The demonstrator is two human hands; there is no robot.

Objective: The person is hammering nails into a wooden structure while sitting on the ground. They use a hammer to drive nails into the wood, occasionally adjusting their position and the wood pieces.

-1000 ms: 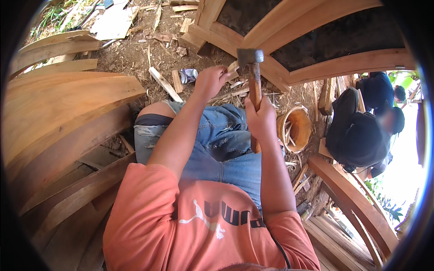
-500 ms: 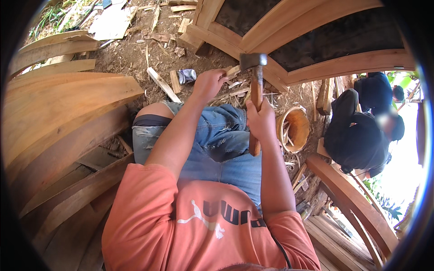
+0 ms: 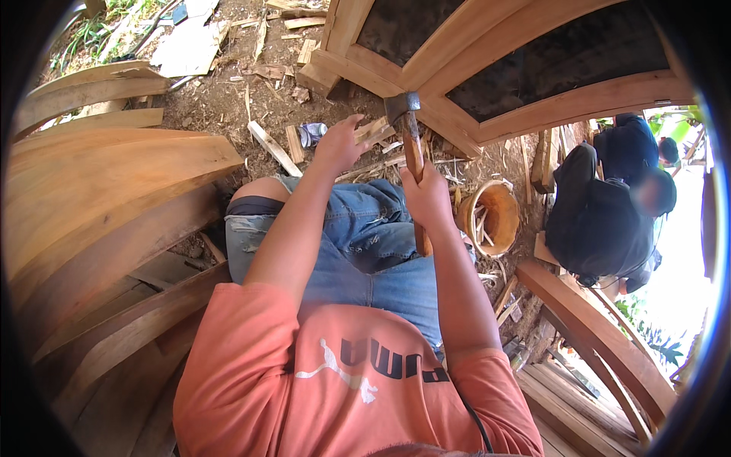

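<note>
My right hand is wrapped round the wooden handle of a hatchet. Its dark metal head points away from me, in front of the wooden frame. To the left, my left hand has its fingers apart beside a short piece of wood. The hatchet head is just right of that piece. Whether the left fingertips touch the wood, I cannot tell.
A round yellowish container with wood strips stands to my right. A crumpled can lies among offcuts. Shaped boards are stacked at left, and a panelled wooden frame lies ahead. A person in dark clothes is at far right.
My left hand has drawn back slightly to the left and its fingers have spread from the small piece of wood. The hatchet in my right hand has shifted slightly left.
</note>
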